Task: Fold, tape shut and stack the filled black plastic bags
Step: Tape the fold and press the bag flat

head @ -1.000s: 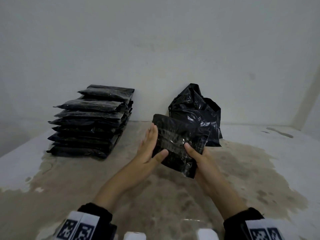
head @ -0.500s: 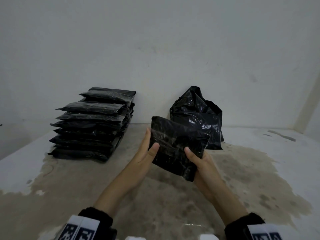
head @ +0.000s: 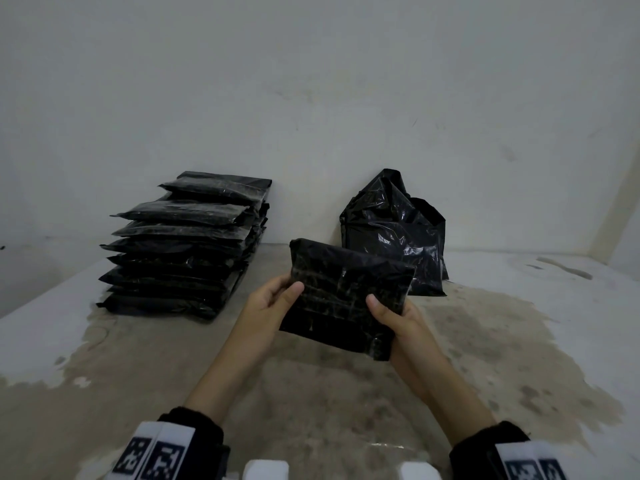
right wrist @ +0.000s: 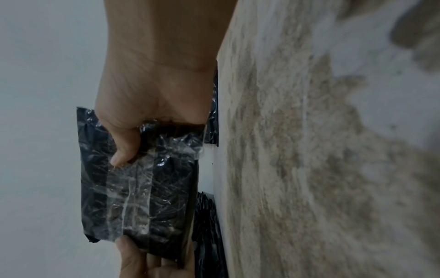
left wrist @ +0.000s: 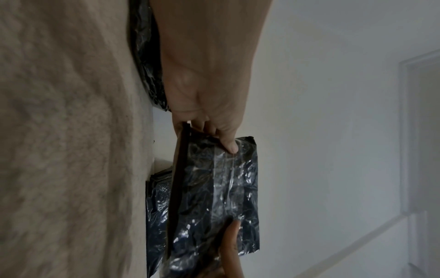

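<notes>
- I hold the folded black bag (head: 348, 299) up off the table (head: 138, 368), between both hands and tilted, its taped face toward me.
- My left hand (head: 268, 303) has its grip narrow on the bag's left edge, thumb on the front, fingers behind.
- My right hand (head: 398, 322) grips the lower right edge the same way, thumb pressed on the front.
- Clear tape (right wrist: 129, 197) runs in a strip across the bag's front; both thumbs sit near its ends. What fills the bag is hidden by the black plastic.
- The stack of finished bags (head: 183, 247) stands on the table to my left against the wall, well apart from the held bag.
- A crumpled black sack (head: 398, 233) stands against the wall just behind the held bag; I cannot tell what it contains.
</notes>
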